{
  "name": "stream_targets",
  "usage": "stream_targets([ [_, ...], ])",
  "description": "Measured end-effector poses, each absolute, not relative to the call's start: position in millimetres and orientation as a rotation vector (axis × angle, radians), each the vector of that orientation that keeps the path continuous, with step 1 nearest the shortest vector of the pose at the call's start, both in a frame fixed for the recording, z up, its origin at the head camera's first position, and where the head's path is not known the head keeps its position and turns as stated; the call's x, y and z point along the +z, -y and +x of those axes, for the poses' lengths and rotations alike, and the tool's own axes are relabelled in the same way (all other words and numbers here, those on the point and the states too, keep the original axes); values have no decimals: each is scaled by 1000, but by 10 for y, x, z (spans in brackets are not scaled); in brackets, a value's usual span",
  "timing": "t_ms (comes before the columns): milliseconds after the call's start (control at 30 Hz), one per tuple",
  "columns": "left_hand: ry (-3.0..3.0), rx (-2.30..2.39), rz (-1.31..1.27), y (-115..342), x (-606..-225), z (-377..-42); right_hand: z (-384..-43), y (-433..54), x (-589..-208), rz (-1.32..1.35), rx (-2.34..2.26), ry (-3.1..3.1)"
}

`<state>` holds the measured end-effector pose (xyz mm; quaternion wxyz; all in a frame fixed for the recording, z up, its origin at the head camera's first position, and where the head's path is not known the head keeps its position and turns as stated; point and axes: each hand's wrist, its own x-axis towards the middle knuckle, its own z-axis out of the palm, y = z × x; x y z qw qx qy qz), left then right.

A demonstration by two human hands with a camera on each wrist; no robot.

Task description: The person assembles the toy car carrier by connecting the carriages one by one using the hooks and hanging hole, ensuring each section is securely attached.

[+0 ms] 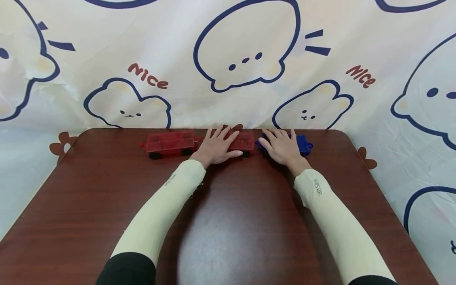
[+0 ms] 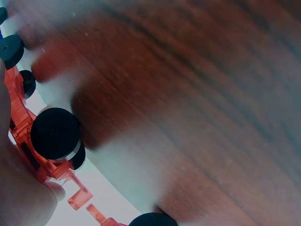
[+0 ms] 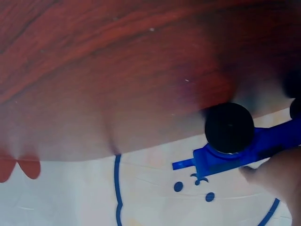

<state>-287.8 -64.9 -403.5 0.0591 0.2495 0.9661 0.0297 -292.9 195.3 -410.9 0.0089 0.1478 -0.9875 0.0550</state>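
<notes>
Three toy train wagons stand in a row along the far edge of the table. My left hand [image 1: 217, 146] lies spread, fingers straight, over the middle wagon, a see-through red one [image 1: 246, 142] with black wheels; its hook shows in the left wrist view. To its left is another red wagon [image 1: 171, 142], its coupling close to the middle wagon's. My right hand [image 1: 283, 148] rests over a blue wagon [image 1: 304, 145], fingers extended across its top and covering much of it. In the right wrist view, the blue wagon [image 3: 211, 160] shows a black wheel and an end hook.
The brown wooden table [image 1: 242, 221] stretches from the wagons toward me. Behind it hangs a pale cloth [image 1: 221, 107] printed with blue cartoon outlines, right at the table's far edge. My two sleeved forearms reach across the tabletop.
</notes>
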Motion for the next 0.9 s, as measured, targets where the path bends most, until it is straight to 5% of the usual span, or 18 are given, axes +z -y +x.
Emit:
stream_targets([
  [900, -3045, 199, 673, 886, -3891, -2779, -2817, -1494, -3988, 623, 204, 2934],
])
